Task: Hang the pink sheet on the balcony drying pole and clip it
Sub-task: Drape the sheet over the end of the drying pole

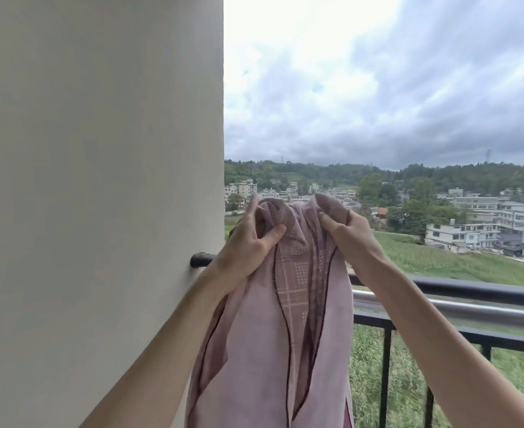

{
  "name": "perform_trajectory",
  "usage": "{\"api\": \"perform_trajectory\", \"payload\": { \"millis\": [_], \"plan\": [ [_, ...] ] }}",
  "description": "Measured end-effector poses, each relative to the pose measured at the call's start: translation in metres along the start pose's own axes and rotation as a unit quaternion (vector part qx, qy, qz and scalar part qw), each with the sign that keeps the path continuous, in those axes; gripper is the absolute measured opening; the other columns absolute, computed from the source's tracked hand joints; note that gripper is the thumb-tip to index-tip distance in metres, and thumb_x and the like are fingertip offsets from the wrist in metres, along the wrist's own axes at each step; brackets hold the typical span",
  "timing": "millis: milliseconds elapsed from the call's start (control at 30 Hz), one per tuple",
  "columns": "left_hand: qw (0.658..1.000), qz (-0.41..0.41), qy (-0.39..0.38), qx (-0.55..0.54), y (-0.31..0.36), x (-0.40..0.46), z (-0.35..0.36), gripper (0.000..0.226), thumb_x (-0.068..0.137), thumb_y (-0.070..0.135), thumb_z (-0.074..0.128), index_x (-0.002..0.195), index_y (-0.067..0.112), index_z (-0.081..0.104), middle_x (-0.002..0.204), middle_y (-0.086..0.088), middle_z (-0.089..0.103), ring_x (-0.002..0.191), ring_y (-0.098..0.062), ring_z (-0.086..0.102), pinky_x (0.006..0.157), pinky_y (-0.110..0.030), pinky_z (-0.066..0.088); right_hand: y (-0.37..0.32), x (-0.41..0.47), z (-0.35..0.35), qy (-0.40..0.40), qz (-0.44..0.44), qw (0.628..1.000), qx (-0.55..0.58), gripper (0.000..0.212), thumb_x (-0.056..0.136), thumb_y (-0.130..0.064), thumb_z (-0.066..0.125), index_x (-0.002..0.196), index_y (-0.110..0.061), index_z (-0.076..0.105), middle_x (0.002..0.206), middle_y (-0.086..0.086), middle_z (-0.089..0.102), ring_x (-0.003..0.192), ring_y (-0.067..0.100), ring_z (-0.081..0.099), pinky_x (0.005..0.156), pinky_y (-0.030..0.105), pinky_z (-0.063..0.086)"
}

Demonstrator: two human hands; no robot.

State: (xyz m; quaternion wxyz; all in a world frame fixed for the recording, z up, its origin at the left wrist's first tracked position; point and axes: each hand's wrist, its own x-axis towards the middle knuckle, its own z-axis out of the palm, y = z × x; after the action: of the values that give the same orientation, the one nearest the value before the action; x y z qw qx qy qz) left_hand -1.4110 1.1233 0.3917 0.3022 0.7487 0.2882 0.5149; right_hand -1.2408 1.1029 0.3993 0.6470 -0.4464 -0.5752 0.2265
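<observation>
Fingers [273, 234] of our left hand [248, 242] and right hand [347, 233] grip the bunched pink sheet [273, 335] held above the drying pole [471, 312], so we judge draping and clipping remain.

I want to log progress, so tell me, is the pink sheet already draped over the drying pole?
No, both the left hand and right hand hold the bunched pink sheet up above the drying pole.
</observation>
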Motion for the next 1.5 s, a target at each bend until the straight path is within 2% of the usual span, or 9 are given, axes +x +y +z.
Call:
{"api": "perform_trajectory", "payload": {
  "millis": [133,233,367,600,733,867,1167,1333,1500],
  "plan": [
    [0.954,-0.021,-0.069,0.291,-0.025,-0.007,0.007,0.08,0.085,0.039,0.06,0.147,0.015,0.015,0.142,-0.007,0.044,0.131,-0.021,0.04,0.106,-0.028,0.029,0.021,-0.015,-0.011,-0.097,0.081,0.924,-0.36,0.032,0.093,-0.037,0.047,0.11,-0.014,0.061,0.102,0.007,0.062,0.091,0.021,0.055,0.079,0.029,0.044],
    [0.936,-0.011,-0.035,0.349,-0.027,-0.015,-0.008,0.074,0.078,0.049,0.064,0.14,0.021,0.035,0.134,-0.006,0.053,0.123,-0.021,0.049,0.102,-0.031,0.037,0.033,-0.025,-0.009,-0.036,0.023,0.906,-0.421,0.042,0.091,-0.046,0.045,0.11,-0.011,0.059,0.108,0.011,0.061,0.1,0.027,0.056,0.087,0.037,0.046],
    [0.941,0.014,0.016,0.338,-0.029,-0.017,-0.031,0.059,0.078,0.044,0.066,0.131,0.026,0.047,0.112,-0.008,0.067,0.105,-0.022,0.06,0.092,-0.036,0.047,0.022,-0.037,0.019,-0.03,-0.179,0.888,-0.423,0.049,0.092,-0.048,0.041,0.135,-0.025,0.043,0.138,0.001,0.046,0.123,0.019,0.046,0.101,0.042,0.038],
    [0.987,-0.056,0.009,0.149,-0.088,-0.034,-0.047,0.05,0.079,0.035,0.066,0.125,0.019,0.05,0.115,0.0,0.063,0.107,-0.01,0.059,0.096,-0.032,0.047,0.045,-0.048,0.062,-0.112,-0.199,0.776,-0.588,0.048,0.088,-0.057,0.037,0.132,-0.039,0.039,0.131,-0.007,0.054,0.118,0.024,0.048,0.096,0.046,0.028],
    [0.993,-0.062,-0.029,0.098,-0.093,-0.033,-0.045,0.04,0.088,0.034,0.054,0.124,0.018,0.056,0.117,0.005,0.063,0.104,0.002,0.057,0.085,-0.008,0.044,0.059,-0.045,0.063,-0.029,-0.249,0.785,-0.566,0.035,0.087,-0.049,0.037,0.111,-0.036,0.06,0.11,-0.009,0.067,0.1,0.023,0.061,0.089,0.044,0.035],
    [0.993,-0.087,-0.059,0.061,-0.096,-0.02,-0.026,0.04,0.088,0.048,0.048,0.115,0.023,0.063,0.11,-0.002,0.068,0.104,-0.013,0.06,0.092,-0.024,0.045,0.066,-0.046,0.061,0.003,-0.27,0.795,-0.543,0.031,0.086,-0.045,0.044,0.095,-0.028,0.067,0.099,-0.007,0.07,0.091,0.024,0.064,0.087,0.045,0.04],
    [0.99,-0.08,0.06,-0.097,-0.143,-0.095,0.004,0.046,0.088,0.048,0.049,0.133,0.045,0.037,0.138,0.017,0.045,0.124,0.001,0.044,0.105,-0.027,0.039,0.128,-0.123,0.034,0.002,-0.284,0.834,-0.473,0.058,0.092,-0.046,0.039,0.145,-0.026,0.025,0.154,0.002,0.021,0.145,0.017,0.01,0.115,0.048,0.016],
    [0.993,-0.089,-0.027,-0.076,-0.156,-0.147,0.032,0.105,0.055,0.086,0.049,0.143,0.037,0.02,0.148,0.023,0.027,0.13,0.014,0.027,0.099,-0.003,0.03,0.17,-0.157,0.019,0.05,-0.192,0.923,-0.33,0.075,0.085,-0.048,0.052,0.146,-0.019,0.02,0.156,0.01,0.012,0.145,0.022,0.007,0.117,0.035,0.016],
    [0.971,-0.231,-0.061,-0.023,-0.173,-0.157,0.057,0.098,0.05,0.055,0.076,0.136,0.035,0.033,0.128,0.017,0.052,0.12,-0.004,0.049,0.098,-0.027,0.044,0.175,-0.167,0.022,0.059,0.048,0.991,-0.108,0.081,0.077,-0.029,0.072,0.141,-0.022,0.024,0.13,-0.028,0.036,0.113,-0.018,0.036,0.095,0.0,0.03]
  ]
}}
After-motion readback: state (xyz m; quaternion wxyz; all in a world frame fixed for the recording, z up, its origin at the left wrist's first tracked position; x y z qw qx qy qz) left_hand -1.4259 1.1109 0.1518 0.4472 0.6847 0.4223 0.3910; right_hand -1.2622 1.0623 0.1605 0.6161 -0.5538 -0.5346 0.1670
